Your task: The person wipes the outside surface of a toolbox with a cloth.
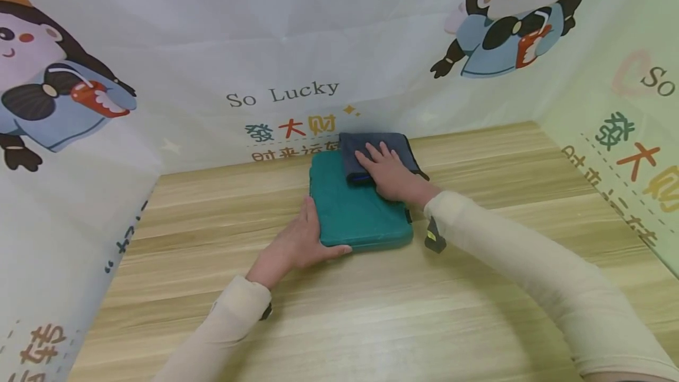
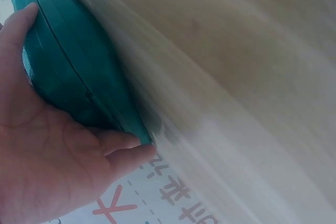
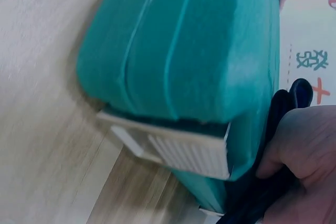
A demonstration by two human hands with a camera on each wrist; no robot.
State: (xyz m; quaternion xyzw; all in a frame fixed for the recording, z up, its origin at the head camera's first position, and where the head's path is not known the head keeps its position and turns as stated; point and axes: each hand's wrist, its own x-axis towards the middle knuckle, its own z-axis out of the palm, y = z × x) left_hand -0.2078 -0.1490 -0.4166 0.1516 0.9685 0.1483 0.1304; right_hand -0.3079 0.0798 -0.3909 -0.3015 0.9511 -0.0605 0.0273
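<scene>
A teal plastic case point(image 1: 361, 217) lies flat on the wooden table; a seam and a light grey latch point(image 3: 173, 148) show on its side in the right wrist view. On its far right part lies a folded dark blue cloth point(image 1: 352, 152) with black edging. My right hand point(image 1: 389, 173) rests on the cloth, fingers spread and extended. At the case's near left corner is my left hand point(image 1: 299, 240), its straight fingers along the left side and thumb along the front. In the left wrist view, the left thumb and fingers touch the case's sidewall.
The wood-grain table point(image 1: 212, 240) stretches around the case. Behind it hangs a white printed backdrop point(image 1: 212, 46) with cartoon figures and lettering, which also runs along the left and right sides. The cloth's far edge lies close to the back of the table.
</scene>
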